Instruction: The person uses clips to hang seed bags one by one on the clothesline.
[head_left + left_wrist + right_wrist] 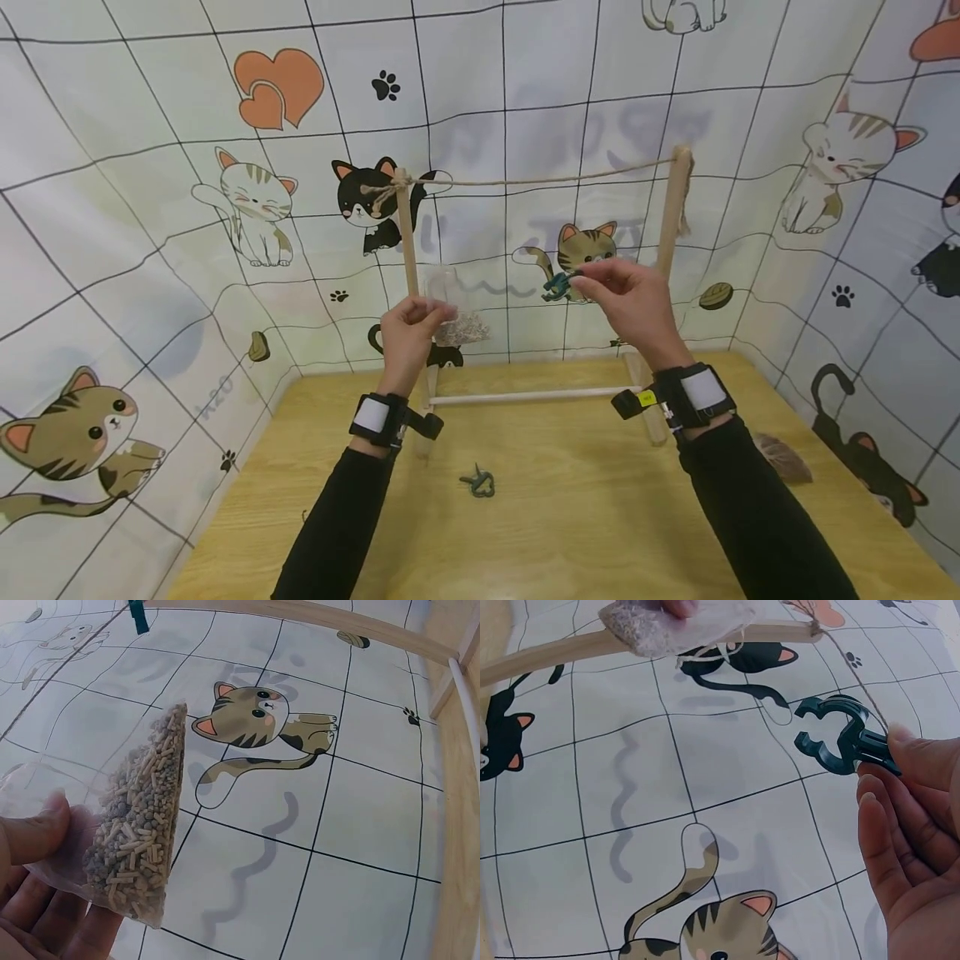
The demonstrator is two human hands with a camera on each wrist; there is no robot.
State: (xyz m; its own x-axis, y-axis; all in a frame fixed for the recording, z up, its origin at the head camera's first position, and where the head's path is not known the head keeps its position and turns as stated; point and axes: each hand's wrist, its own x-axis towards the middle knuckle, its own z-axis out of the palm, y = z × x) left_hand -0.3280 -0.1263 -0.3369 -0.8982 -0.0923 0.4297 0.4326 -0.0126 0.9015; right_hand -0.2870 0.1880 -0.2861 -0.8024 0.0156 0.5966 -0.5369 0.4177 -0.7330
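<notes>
spare clip (478, 482) lies on table (585, 517) nearest the person | left hand (408, 333) pinches clear bag (453, 312) of pellets, raised by the left post | right hand (633, 304) pinches dark green clip (557, 287), jaws open, below string (540, 179) of wooden frame (671, 225)

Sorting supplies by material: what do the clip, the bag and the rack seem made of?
Clip: dark green, probably moulded plastic, smooth with a slight sheen. Bag: thin clear plastic film; the pellets show through. Rack: pale unpainted wood with a matte finish, strung with fibrous twine.
</notes>
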